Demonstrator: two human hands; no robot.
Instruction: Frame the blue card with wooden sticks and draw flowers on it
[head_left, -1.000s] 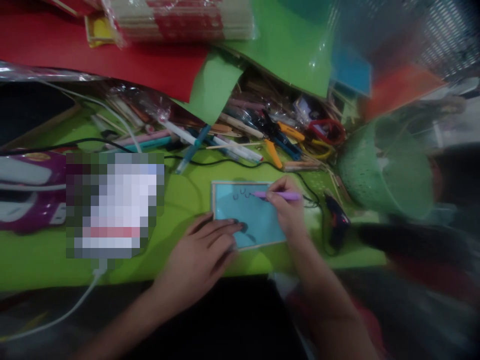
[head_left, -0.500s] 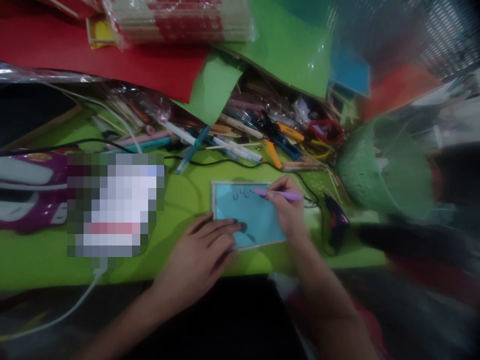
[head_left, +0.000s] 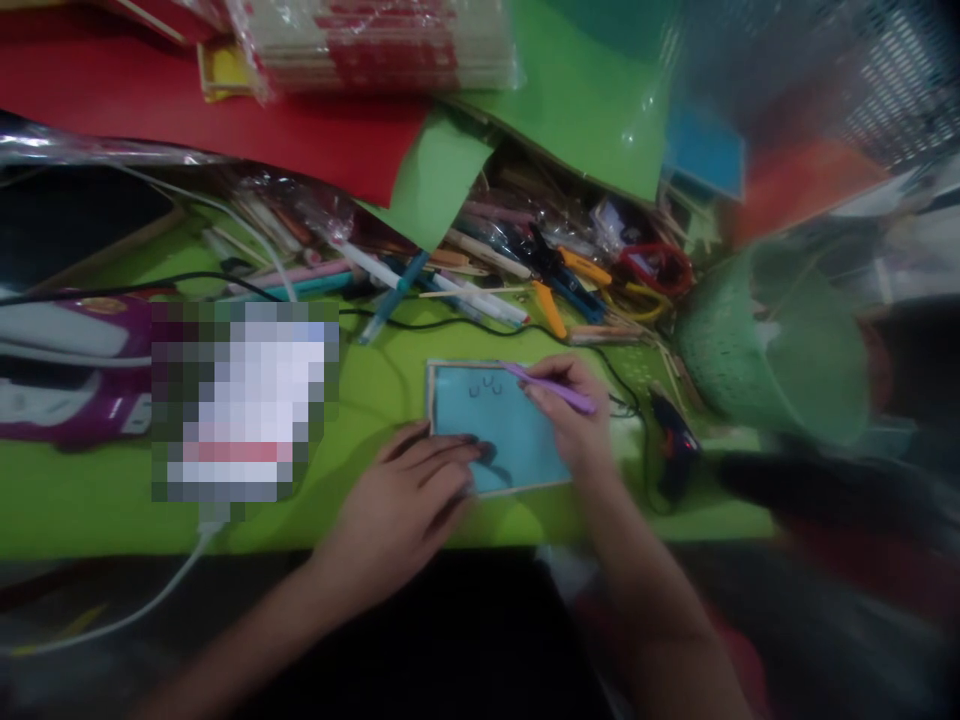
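Two bare hands work a small blue card (head_left: 506, 435) lying flat at the middle of the lime-green worktop (head_left: 360, 395). The right hand (head_left: 577, 425) has its grip closed round a purple pen (head_left: 553, 388), its tip at the card's upper edge beside a few small dark marks. The left hand (head_left: 405, 505) grips nothing: its fingers lie open and flat, pinning the card's lower left corner. Drawing looks to be the step in hand, and any further stroke would seem to need that corner held down. Room is tight above, where a heap of pens and scissors (head_left: 480, 280) crowds close. A green basket (head_left: 765, 340) and a dark tool (head_left: 675, 445) hem in the right. Bare worktop lies open left of the card.
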